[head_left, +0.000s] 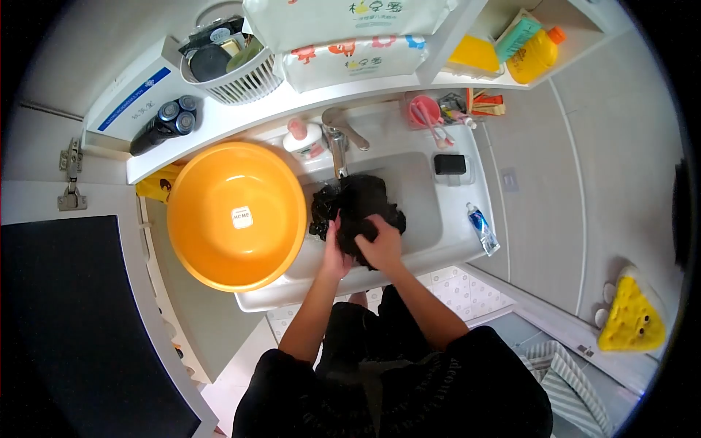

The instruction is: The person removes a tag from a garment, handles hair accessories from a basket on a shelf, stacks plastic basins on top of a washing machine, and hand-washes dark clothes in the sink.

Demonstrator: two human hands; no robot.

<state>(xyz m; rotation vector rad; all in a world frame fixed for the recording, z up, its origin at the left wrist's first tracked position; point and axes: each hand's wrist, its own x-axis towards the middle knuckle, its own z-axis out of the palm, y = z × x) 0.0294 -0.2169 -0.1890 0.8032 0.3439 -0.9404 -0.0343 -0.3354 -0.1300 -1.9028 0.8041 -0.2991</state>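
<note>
A dark, wet-looking cloth (365,201) lies bunched in the white sink (423,197), under the metal faucet (338,150). My left hand (335,252) is closed on the cloth's lower left side, thumb up. My right hand (382,247) grips the same cloth from the right, its fingers bent over the fabric. Parts of the fingers of both hands are hidden by the cloth. Left of the sink is an orange basin (212,248) with a white label inside.
A pump bottle (305,140) stands left of the faucet. On the right rim are a black soap bar (450,164), a toothpaste tube (482,228) and a pink cup (424,111). Above runs a shelf (241,117) with a white basket (248,82). An open cabinet door (128,241) is at left.
</note>
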